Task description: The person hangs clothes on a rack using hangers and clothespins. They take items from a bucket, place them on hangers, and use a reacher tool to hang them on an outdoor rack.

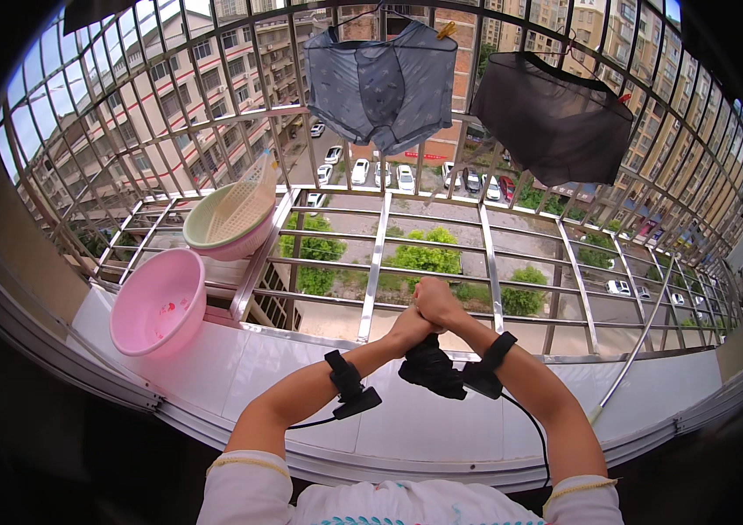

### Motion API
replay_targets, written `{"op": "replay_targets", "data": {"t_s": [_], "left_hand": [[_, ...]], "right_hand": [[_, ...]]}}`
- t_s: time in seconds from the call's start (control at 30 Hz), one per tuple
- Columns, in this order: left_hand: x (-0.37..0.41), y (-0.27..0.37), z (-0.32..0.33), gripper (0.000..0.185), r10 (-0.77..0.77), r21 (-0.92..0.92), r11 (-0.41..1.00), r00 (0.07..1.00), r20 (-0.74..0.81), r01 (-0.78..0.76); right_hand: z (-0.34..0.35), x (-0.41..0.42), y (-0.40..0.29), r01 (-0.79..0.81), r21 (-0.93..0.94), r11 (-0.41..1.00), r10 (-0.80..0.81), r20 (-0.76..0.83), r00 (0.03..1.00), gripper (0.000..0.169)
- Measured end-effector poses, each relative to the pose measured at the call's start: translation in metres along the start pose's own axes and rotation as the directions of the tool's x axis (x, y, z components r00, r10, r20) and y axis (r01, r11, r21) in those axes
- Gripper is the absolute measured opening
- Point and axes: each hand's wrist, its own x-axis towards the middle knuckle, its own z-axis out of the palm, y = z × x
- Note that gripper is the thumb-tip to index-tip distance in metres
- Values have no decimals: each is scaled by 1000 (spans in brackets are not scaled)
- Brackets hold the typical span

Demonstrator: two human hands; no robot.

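Note:
Both my hands are closed together on a bunched black cloth [434,369], over the inner edge of the metal-barred window cage. My left hand [412,328] is the lower and nearer one, and the cloth hangs below it in crumpled folds. Pressed against it, a little farther out, my right hand [437,300] is closed in a fist. The part of the cloth inside my fists is hidden. Each of my forearms wears a black strap with a small box and cable.
Blue-grey boxer briefs [381,85] and dark underwear [552,121] hang on hangers ahead. To the left, a pink basin [158,302] stands on the white tiled sill [293,374], near stacked plastic baskets [230,220]. A metal pole [637,338] leans at right against the barred cage [375,269].

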Motion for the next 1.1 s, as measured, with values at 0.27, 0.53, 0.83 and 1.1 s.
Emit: {"op": "replay_targets", "data": {"t_s": [0.27,0.53,0.83,1.1], "left_hand": [[-18,14,3,25,59,29,998,990,126,-63],[-71,46,1,43,102,-214,974,988,113,-76],[-136,34,91,33,71,-338,932,852,519,128],[-229,11,161,72,-208,20,911,418,884,412]], "right_hand": [[-17,-21,10,-203,376,904,166,129,978,36],[-110,-163,-77,-287,534,795,9,464,886,90],[-134,-321,-136,-186,320,929,236,-124,964,56],[-179,-451,-198,-216,-19,976,146,-682,717,41]]}}
